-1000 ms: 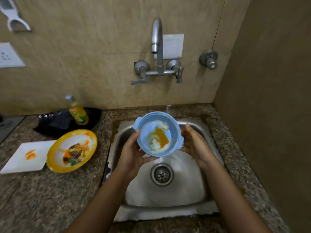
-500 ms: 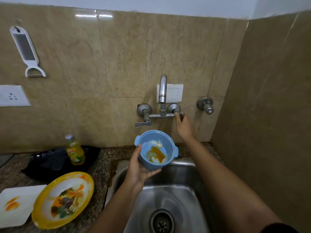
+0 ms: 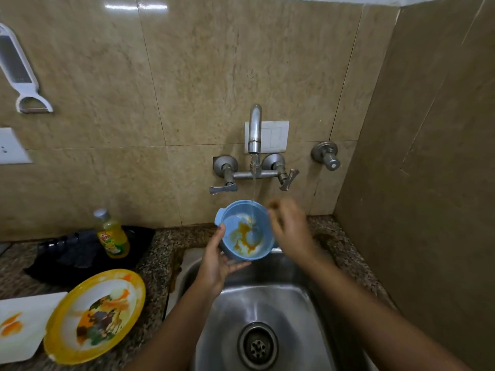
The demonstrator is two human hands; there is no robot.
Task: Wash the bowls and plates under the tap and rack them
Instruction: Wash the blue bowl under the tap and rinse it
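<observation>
My left hand holds a small blue bowl smeared with orange sauce, thumb on its left rim and fingers beneath it, above the back of the steel sink. A thin stream of water falls from the tap into the bowl. My right hand is blurred, just right of the bowl's rim, fingers loosely bent and holding nothing. A dirty yellow plate and a white square plate lie on the granite counter at the left.
A yellow dish soap bottle stands on a black tray behind the plates. The tap's right lever and a separate valve sit on the tiled wall. A side wall closes the right.
My right hand has left the tap's right lever and dropped beside the bowl. Water now runs into the bowl. The left hand still holds the bowl under the spout.
</observation>
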